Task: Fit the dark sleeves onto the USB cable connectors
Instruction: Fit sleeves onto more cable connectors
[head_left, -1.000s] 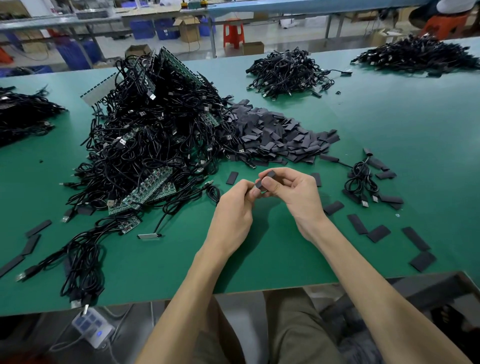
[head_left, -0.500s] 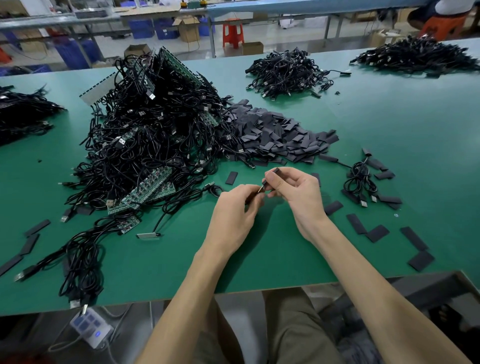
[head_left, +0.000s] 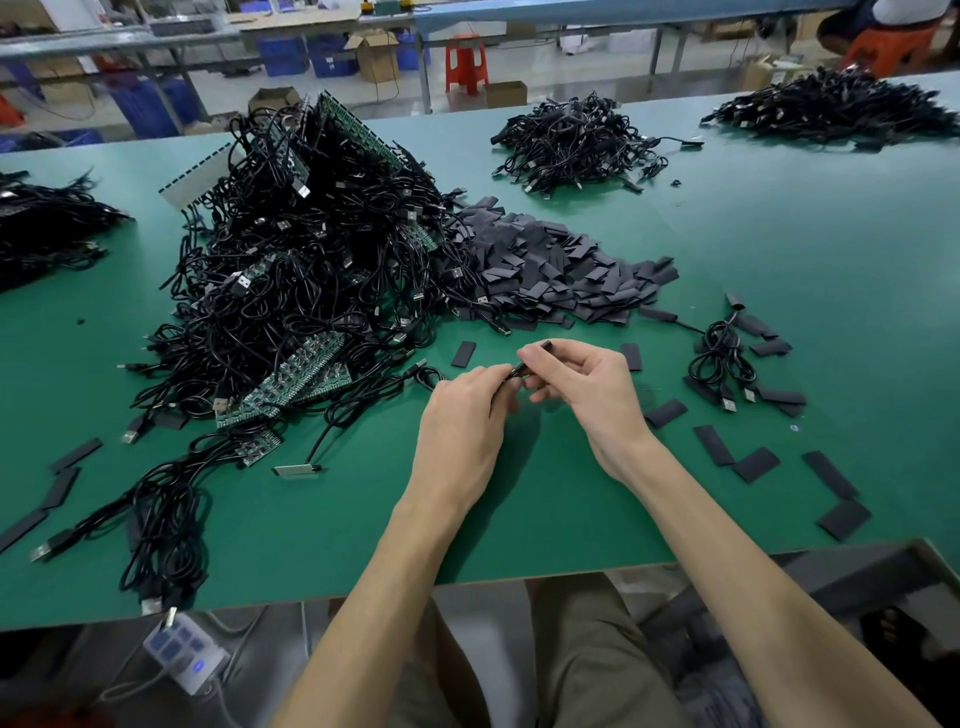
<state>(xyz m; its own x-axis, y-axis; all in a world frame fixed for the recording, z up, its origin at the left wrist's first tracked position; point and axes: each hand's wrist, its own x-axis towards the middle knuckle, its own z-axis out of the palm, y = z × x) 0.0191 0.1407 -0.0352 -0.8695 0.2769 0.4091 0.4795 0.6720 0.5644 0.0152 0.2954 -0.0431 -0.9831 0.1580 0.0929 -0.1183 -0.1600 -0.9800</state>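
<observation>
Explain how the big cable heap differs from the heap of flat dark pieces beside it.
The cable heap is taller and wider; the sleeve heap lies low. The cable heap is tangled round cords with metal plugs and green boards mixed in; the sleeve heap is short flat strips, duller and greyer. Both are dark, sit on the green table and meet at their edges.
</observation>
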